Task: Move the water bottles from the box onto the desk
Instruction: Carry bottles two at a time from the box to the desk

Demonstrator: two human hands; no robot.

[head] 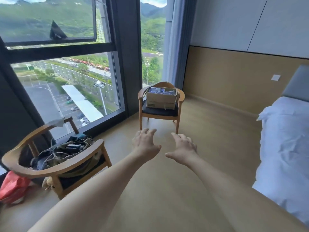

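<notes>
Neither grip holds anything: the left hand (145, 143) and right hand (183, 149) are both stretched forward over the floor with fingers spread and loosely bent, well short of the cardboard box (161, 99). That box, the landmark here, sits on the dark seat of a wooden armchair (160, 104) by the window, and the water bottles (160, 91) show only as a bluish jumble inside its open top; their number cannot be counted from here. The bench that should receive them is not in view.

The step in hand looks like the approach. Done well, it means closing on the box squarely, reaching down into the open top, and gripping bottles by their bodies.

Counted: two hands, one box, two armchairs, the second armchair (55, 158) nearer than the box and heaped with clothes. A bed (284, 139) lies right of the box.
</notes>
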